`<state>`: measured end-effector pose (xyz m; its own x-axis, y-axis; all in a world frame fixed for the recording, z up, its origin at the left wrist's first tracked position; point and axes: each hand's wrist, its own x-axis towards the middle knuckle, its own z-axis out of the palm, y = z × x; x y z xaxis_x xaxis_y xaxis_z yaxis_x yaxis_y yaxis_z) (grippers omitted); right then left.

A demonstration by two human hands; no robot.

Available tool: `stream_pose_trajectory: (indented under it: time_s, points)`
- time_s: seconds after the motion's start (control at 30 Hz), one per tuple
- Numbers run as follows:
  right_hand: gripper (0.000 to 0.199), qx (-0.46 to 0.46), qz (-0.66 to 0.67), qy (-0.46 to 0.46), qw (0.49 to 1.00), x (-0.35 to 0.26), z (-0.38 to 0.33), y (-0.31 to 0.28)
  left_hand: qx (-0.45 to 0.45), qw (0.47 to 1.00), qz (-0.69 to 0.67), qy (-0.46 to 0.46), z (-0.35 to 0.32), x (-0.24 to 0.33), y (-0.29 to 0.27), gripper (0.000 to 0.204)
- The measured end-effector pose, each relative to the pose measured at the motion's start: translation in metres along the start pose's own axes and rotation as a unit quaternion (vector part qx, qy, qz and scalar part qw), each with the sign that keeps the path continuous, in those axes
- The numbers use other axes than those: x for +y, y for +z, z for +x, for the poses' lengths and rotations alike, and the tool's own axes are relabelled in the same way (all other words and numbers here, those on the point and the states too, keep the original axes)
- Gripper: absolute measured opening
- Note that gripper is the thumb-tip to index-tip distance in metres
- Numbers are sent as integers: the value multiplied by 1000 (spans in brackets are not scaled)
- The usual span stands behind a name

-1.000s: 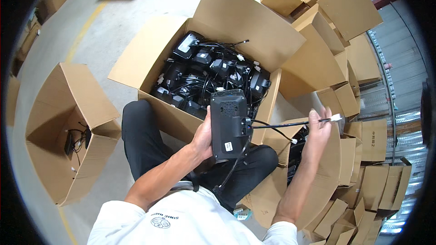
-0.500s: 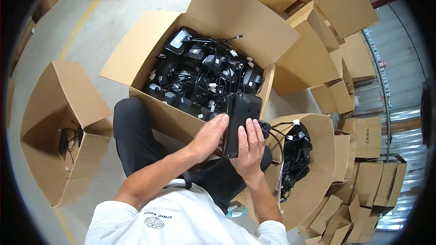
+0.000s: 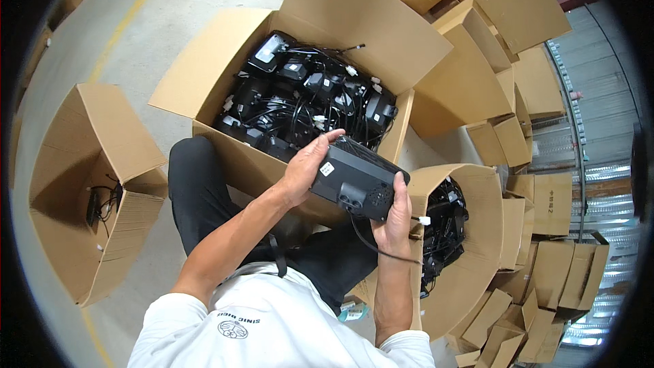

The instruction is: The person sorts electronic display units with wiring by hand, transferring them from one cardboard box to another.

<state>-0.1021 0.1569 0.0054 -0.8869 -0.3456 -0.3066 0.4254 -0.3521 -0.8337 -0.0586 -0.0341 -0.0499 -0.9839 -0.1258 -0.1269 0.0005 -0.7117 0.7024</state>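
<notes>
Person seated on the floor, black device (image 3: 355,178) held in both hands over the lap, right in front of the big open carton (image 3: 225,68). Left hand (image 3: 306,167) grip clamped on the device's left end, fingers over the top edge. Right hand (image 3: 395,221) grip clamped on its right end, thumb up the side; a thin black cable (image 3: 373,245) loops under that wrist. Just right of the device: a second open carton (image 3: 477,232) with black units in it. Behind the device, the big carton is packed with black units and tangled cables. Well left of the device: a near-empty carton (image 3: 88,184) on its side. Beyond and to the right: stacked empty cartons (image 3: 518,7).
</notes>
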Motion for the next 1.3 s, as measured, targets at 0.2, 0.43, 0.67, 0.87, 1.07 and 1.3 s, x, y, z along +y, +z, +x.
stream_pose_trajectory:
  time_s: [0.2,0.43,0.67,0.87,1.07,1.3]
  points:
    - [80,34,19,35,999,3,-7,6,123,991,-39,-29,6,-10,1,63]
    - [53,121,-243,-244,931,40,-5,-1,215,976,31,-1,6,-15,5,80]
    - [53,1,-313,-88,946,-4,-18,9,173,983,53,44,-8,-7,-9,83]
    - [61,0,-292,-139,946,-17,-13,42,-3,973,-232,3,-15,14,0,100]
    - [50,-1,-145,-150,978,5,-1,63,42,967,-220,-122,-36,-19,9,61]
    - [84,-100,-309,-318,891,-15,-3,97,-88,989,30,115,-55,3,27,27]
